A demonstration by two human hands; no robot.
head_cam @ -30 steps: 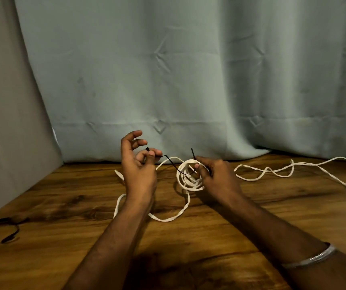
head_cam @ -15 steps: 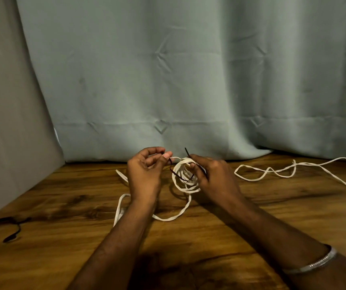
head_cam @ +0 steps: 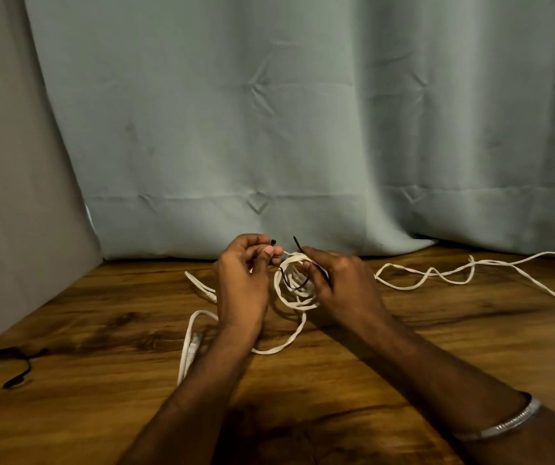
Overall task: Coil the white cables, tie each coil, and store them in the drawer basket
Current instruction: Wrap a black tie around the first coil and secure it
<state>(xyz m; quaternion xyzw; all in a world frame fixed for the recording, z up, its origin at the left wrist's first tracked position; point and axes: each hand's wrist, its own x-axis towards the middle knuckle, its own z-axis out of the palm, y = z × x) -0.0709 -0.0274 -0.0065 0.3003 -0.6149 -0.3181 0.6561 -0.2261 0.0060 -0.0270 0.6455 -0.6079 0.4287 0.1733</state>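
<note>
Nearest on the worktop [head_cam: 336, 380], floppy white cable [head_cam: 279, 345] trails loose. Further back, the left hand [head_cam: 244, 280] pinches the black tie's [head_cam: 299, 286] head end while the right hand [head_cam: 343, 283] pinches its tail end and steadies the coil [head_cam: 294, 302]. It looks light and springy, so best gripped across all the loops.

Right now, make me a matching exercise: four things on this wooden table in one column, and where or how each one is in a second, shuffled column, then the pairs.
Things:
1. coiled white flat cable
2. thin black cable tie
3. loose uncoiled white cable
4. black cord

Places or states:
A. trails off across the table's right side
B. lies near the far left edge
C. pinched at each end by the left hand and right hand
D. held between the two hands, tie looped through it

Pairs: 1-D, 2-C, 3-A, 4-B
</note>
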